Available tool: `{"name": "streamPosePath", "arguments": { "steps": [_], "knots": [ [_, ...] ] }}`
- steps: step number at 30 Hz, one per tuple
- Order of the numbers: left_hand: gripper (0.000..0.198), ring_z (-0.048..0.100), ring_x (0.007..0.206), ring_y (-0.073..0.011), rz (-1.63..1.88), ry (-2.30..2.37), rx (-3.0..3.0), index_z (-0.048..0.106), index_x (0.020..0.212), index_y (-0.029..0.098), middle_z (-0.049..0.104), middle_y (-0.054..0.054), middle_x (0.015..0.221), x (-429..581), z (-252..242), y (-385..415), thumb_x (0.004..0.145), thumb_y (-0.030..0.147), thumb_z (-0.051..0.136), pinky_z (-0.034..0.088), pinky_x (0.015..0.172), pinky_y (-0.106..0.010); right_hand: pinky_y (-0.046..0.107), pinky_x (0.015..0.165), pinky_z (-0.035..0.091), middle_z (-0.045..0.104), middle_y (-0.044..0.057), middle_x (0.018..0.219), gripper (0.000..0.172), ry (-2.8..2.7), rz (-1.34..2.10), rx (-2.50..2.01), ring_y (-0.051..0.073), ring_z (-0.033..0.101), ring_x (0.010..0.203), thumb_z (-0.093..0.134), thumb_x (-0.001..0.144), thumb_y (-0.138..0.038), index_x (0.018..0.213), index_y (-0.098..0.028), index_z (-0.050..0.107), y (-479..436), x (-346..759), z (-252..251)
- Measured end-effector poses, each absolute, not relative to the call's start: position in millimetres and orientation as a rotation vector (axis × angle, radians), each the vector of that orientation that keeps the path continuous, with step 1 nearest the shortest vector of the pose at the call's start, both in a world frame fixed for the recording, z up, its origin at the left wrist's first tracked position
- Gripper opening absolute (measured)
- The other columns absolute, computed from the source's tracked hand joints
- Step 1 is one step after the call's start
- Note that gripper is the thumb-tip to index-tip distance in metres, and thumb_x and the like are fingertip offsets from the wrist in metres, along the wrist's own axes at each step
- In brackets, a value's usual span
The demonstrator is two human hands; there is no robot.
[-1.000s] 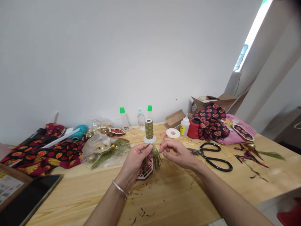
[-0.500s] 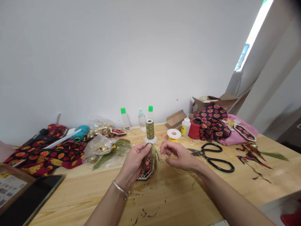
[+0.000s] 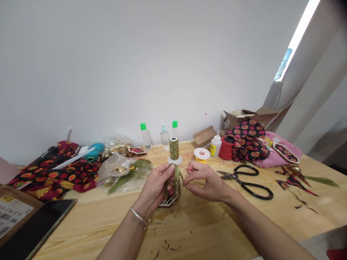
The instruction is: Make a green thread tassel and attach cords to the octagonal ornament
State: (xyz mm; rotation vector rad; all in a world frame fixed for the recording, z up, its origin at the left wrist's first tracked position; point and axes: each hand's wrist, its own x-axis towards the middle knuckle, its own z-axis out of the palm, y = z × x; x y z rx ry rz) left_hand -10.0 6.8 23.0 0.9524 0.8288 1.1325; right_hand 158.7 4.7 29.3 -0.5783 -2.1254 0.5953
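Note:
My left hand (image 3: 156, 186) is closed round the top of an olive-green tassel (image 3: 176, 182), pinching it between thumb and fingers above a small hexagonal red-and-white ornament (image 3: 169, 198) on the wooden table (image 3: 206, 231). My right hand (image 3: 206, 180) is beside the tassel, its fingers pinched on a thin thread that I can barely see. A spool of olive-gold thread (image 3: 174, 148) stands upright just behind both hands.
Black scissors (image 3: 248, 184) lie to the right. Behind are a yellow thread reel (image 3: 202, 154), a glue bottle (image 3: 215, 144), a red spool (image 3: 225, 147), patterned fabric (image 3: 248, 141) and small bottles (image 3: 164, 136). To the left lie a plastic bag (image 3: 115, 169), more fabric (image 3: 51, 177) and a tablet (image 3: 35, 227).
My right hand has come back in close to the tassel, after drawing slightly away from it. My left hand has kept its hold.

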Motion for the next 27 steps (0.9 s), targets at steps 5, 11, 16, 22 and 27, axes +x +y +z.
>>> {"name": "streamPosePath", "arguments": {
  "steps": [5, 11, 16, 22, 27],
  "knots": [
    [0.026, 0.034, 0.029, 0.0001, 1.145, 0.832, 0.966, 0.049, 0.055, 0.013, 0.042, 0.009, 0.043, -10.3, 21.3, 7.2, 0.066, 0.030, 0.064, 0.024, 0.028, -0.011, 0.024, 0.057, 0.036, 0.041, 0.001, 0.066, 0.010, -2.107, 0.521, -0.596, 0.012, 0.043, 0.064, 0.054, 0.070, -0.012, 0.070, -0.014, 0.063, 7.0, 158.4, 28.5],
    [0.025, 0.034, 0.029, 0.0004, 1.130, 0.825, 0.973, 0.049, 0.056, 0.013, 0.044, 0.008, 0.044, -11.5, 19.9, 8.1, 0.068, 0.030, 0.062, 0.024, 0.028, -0.011, 0.024, 0.058, 0.037, 0.044, 0.001, 0.065, 0.006, -2.099, 0.521, -0.632, 0.012, 0.044, 0.064, 0.055, 0.071, -0.015, 0.070, -0.015, 0.061, 5.9, 157.6, 28.3],
    [0.025, 0.034, 0.029, 0.0004, 1.123, 0.826, 0.979, 0.049, 0.056, 0.013, 0.044, 0.008, 0.044, -10.5, 21.1, 8.9, 0.068, 0.031, 0.062, 0.024, 0.028, -0.011, 0.022, 0.056, 0.035, 0.045, 0.000, 0.063, 0.005, -2.107, 0.512, -0.643, 0.011, 0.044, 0.062, 0.054, 0.071, -0.014, 0.068, -0.015, 0.058, 5.4, 157.1, 28.0],
    [0.027, 0.032, 0.029, 0.0004, 1.141, 0.837, 0.965, 0.048, 0.053, 0.013, 0.042, 0.009, 0.043, -9.8, 21.6, 7.8, 0.065, 0.030, 0.065, 0.024, 0.028, -0.011, 0.021, 0.054, 0.032, 0.045, -0.001, 0.062, 0.010, -2.079, 0.560, -0.657, 0.010, 0.041, 0.060, 0.049, 0.069, -0.009, 0.061, -0.016, 0.048, 5.4, 159.0, 30.5],
    [0.027, 0.033, 0.030, 0.0001, 1.147, 0.835, 0.972, 0.048, 0.053, 0.013, 0.042, 0.009, 0.043, -9.9, 21.7, 7.3, 0.065, 0.031, 0.065, 0.024, 0.028, -0.011, 0.022, 0.056, 0.032, 0.043, -0.001, 0.066, 0.006, -2.056, 0.662, -0.670, 0.010, 0.039, 0.062, 0.049, 0.070, -0.011, 0.067, -0.015, 0.049, 4.3, 160.4, 31.0]
  ]
}}
